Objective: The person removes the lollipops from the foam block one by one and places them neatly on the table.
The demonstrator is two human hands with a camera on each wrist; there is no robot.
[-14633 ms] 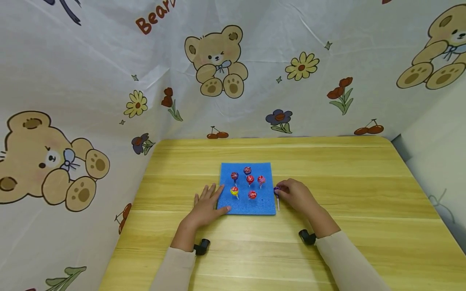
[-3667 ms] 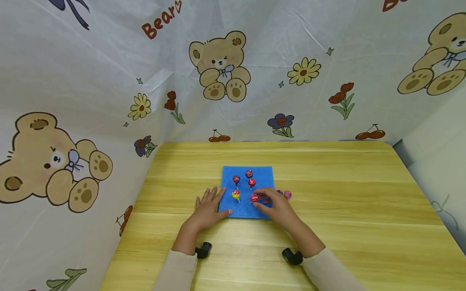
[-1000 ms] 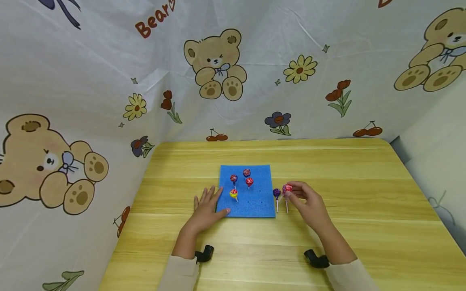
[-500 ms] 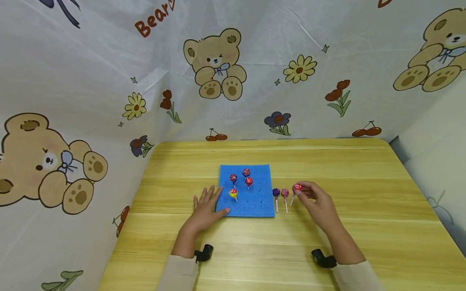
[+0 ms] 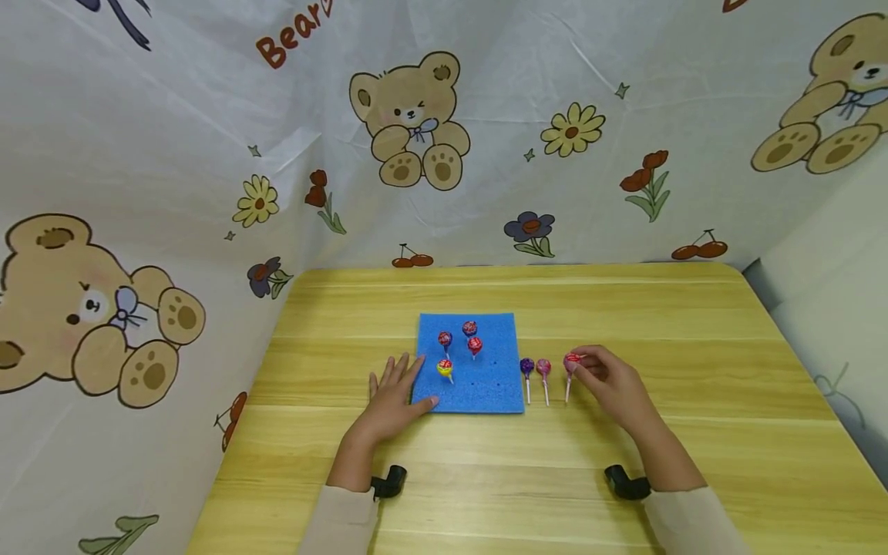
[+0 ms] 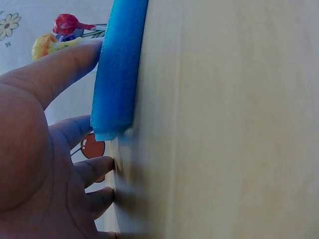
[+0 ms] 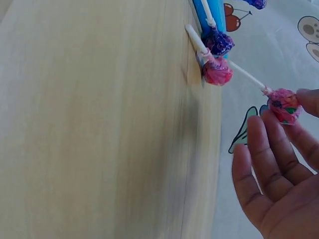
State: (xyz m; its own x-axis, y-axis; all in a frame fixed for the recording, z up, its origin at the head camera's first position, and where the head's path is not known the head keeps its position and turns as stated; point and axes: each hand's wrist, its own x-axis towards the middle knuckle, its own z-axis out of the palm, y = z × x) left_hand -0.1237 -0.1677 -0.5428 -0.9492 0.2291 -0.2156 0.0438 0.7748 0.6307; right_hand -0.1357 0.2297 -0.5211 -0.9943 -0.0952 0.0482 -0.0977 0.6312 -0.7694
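Observation:
My right hand [image 5: 613,385] pinches a red-pink wrapped lollipop [image 7: 284,105] by its head, with the white stick pointing away from the fingers. To its left, a purple lollipop [image 5: 527,367] and a pink lollipop [image 5: 544,368] lie side by side on the table, sticks toward me. My left hand [image 5: 390,397] rests spread at the left edge of a blue foam board [image 5: 496,393], thumb and index fingertip on it. Several lollipops stand upright in the foam, among them a yellow one [image 5: 445,368] and a red one [image 5: 475,344].
The foam board lies on a wooden table [image 5: 659,324]. Small holes show in the foam's right and front part. A white cloth [image 5: 513,177] printed with bears and flowers hangs behind and to the left of the table.
My right hand has moved right with the red-pink lollipop, away from the purple and pink lollipops, and its stick now points toward me. My left hand stays at the foam.

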